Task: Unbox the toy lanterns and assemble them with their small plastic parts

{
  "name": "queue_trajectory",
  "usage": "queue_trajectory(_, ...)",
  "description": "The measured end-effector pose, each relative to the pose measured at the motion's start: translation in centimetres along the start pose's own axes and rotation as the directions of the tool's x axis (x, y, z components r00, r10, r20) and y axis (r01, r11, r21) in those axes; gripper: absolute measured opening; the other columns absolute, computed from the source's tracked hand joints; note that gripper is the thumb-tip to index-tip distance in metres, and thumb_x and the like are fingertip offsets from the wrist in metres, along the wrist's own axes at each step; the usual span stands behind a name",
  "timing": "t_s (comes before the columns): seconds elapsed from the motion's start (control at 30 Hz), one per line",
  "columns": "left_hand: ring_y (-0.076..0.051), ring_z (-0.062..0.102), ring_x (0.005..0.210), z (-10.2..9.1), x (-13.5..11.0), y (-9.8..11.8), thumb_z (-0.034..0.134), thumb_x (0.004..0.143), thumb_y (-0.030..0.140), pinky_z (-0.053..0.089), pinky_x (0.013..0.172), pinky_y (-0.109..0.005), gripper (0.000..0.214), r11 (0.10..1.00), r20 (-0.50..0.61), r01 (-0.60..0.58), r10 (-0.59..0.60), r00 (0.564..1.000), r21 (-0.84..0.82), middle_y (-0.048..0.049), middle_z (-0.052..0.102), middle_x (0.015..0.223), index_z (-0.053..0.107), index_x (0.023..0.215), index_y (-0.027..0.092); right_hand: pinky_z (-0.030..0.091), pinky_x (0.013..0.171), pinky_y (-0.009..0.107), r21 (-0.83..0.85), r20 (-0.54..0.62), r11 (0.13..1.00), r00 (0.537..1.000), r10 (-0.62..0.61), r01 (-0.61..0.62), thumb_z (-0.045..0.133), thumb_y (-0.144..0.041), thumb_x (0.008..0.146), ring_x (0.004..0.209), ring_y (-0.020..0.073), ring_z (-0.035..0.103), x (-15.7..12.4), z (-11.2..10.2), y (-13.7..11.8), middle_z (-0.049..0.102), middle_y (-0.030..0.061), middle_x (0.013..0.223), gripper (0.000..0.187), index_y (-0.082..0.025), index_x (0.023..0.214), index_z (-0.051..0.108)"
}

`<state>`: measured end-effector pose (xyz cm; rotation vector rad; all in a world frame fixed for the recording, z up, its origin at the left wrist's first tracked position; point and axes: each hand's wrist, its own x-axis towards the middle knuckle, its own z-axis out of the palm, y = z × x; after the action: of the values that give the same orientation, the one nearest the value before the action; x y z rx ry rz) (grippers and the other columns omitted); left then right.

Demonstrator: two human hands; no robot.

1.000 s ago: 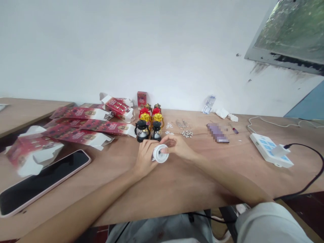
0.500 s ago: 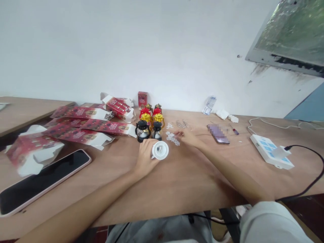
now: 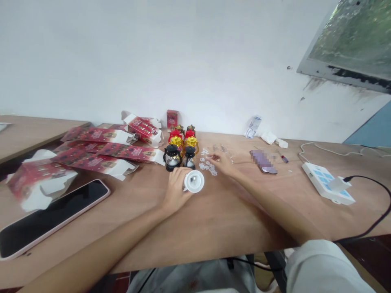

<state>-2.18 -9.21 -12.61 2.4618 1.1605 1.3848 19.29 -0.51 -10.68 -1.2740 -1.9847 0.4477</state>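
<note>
My left hand [image 3: 176, 188] is wrapped round a white lantern [image 3: 195, 181], whose round open base faces me with small metal parts inside. My right hand [image 3: 222, 162] hovers over small white plastic pieces [image 3: 210, 168], its fingertips drawn together; anything between them is too small to make out. Just beyond my left hand stand two rows of small lanterns: black ones [image 3: 172, 156] in front, then gold ones [image 3: 192, 142], red ones [image 3: 190, 133] and darker bronze-like tops at the back.
Flattened red boxes [image 3: 94, 160] cover the left side, near a large phone [image 3: 55, 217]. A small red box [image 3: 172, 119] stands by the wall. Small metal pieces [image 3: 220, 148] lie beyond my right hand. To the right are a purple phone [image 3: 263, 161], a screwdriver [image 3: 284, 158] and a power strip [image 3: 326, 183].
My right hand has shifted slightly left and away from me over the white pieces. My left hand and the white lantern have hardly moved.
</note>
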Motion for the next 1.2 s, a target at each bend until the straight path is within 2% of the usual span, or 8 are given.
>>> queue_trajectory(0.07,-0.022,0.051,0.093,0.0,0.0,0.0,0.058,0.080,0.029,0.038,0.080,-0.034,0.023,1.000,-0.006,0.003,-0.003,1.000,-0.001,-0.0064,0.059,0.100,0.051,0.099,0.019,0.050,0.073,0.029,0.139,-0.140,0.989,0.989,-0.039,0.059,0.059,-0.032,0.081,0.077,0.0147,0.062,-1.5,-0.3,-1.9,0.067,0.0063,0.085,0.025,-0.014,0.098,0.063)
queue_trajectory(0.17,-0.022,0.051,0.093,0.1,0.1,0.1,0.058,0.080,0.031,0.038,0.080,-0.034,0.023,1.000,-0.019,0.017,-0.017,1.000,-0.005,-0.0064,0.059,0.100,0.052,0.099,0.018,0.051,0.076,0.029,0.263,-0.330,0.924,0.926,-0.184,0.277,0.065,-0.033,0.078,0.081,0.0141,0.063,-4.4,-0.5,-5.6,0.068,0.0039,0.091,0.022,-0.020,0.095,0.061)
queue_trajectory(0.33,-0.022,0.051,0.091,0.1,0.1,0.0,0.055,0.084,0.036,0.039,0.079,-0.034,0.023,0.999,-0.047,-0.023,0.021,0.999,-0.034,-0.0058,0.058,0.097,0.052,0.098,0.019,0.051,0.080,0.033,0.032,-0.238,0.789,0.771,-0.590,0.614,0.064,-0.021,0.080,0.087,0.0160,0.065,-7.3,0.1,-9.0,0.071,0.0044,0.090,0.015,-0.021,0.094,0.061)
queue_trajectory(0.57,-0.022,0.051,0.090,0.2,0.0,-0.2,0.055,0.084,0.038,0.039,0.078,-0.034,0.025,0.999,-0.079,-0.038,0.036,0.996,-0.029,-0.0061,0.058,0.096,0.052,0.098,0.017,0.054,0.072,0.031,-0.139,-0.293,0.724,0.671,-0.681,0.675,0.059,-0.013,0.082,0.083,0.0157,0.064,-7.4,1.5,-8.4,0.071,0.0083,0.092,0.010,-0.018,0.090,0.063)
queue_trajectory(0.83,-0.021,0.050,0.091,0.1,-0.1,0.0,0.053,0.085,0.037,0.039,0.079,-0.035,0.024,0.997,-0.063,-0.068,0.065,0.996,-0.041,-0.0066,0.058,0.098,0.052,0.099,0.017,0.055,0.072,0.029,-0.242,-0.260,0.639,0.586,-0.767,0.730,0.057,-0.009,0.083,0.082,0.0154,0.065,-7.8,1.4,-8.1,0.070,0.0093,0.091,0.015,-0.016,0.093,0.065)
queue_trajectory(0.93,-0.021,0.050,0.090,0.0,0.0,0.0,0.053,0.085,0.037,0.039,0.078,-0.034,0.024,0.997,-0.071,-0.076,0.075,0.995,-0.008,-0.0064,0.058,0.097,0.052,0.100,0.017,0.054,0.071,0.028,-0.194,-0.291,0.693,0.634,-0.716,0.694,0.057,-0.011,0.083,0.082,0.0147,0.064,-7.8,1.4,-8.2,0.068,0.0077,0.089,0.013,-0.018,0.089,0.066)
queue_trajectory(1.1,-0.021,0.049,0.090,0.0,-0.1,0.1,0.054,0.085,0.037,0.040,0.076,-0.034,0.025,0.998,-0.084,-0.062,0.062,0.995,-0.009,-0.0066,0.058,0.096,0.052,0.100,0.017,0.051,0.083,0.035,0.022,-0.364,0.893,0.836,-0.410,0.449,0.067,-0.024,0.078,0.091,0.0170,0.062,-7.8,1.6,-9.0,0.062,0.0070,0.095,0.010,-0.021,0.087,0.065)
queue_trajectory(1.2,-0.021,0.049,0.090,0.0,-0.2,0.1,0.054,0.085,0.037,0.041,0.077,-0.034,0.024,0.998,-0.078,-0.060,0.059,0.995,-0.017,-0.0070,0.058,0.097,0.052,0.099,0.018,0.052,0.083,0.034,0.101,-0.347,0.897,0.860,-0.373,0.430,0.065,-0.023,0.079,0.092,0.0165,0.062,-7.9,1.8,-9.1,0.063,0.0069,0.097,0.009,-0.020,0.087,0.062)
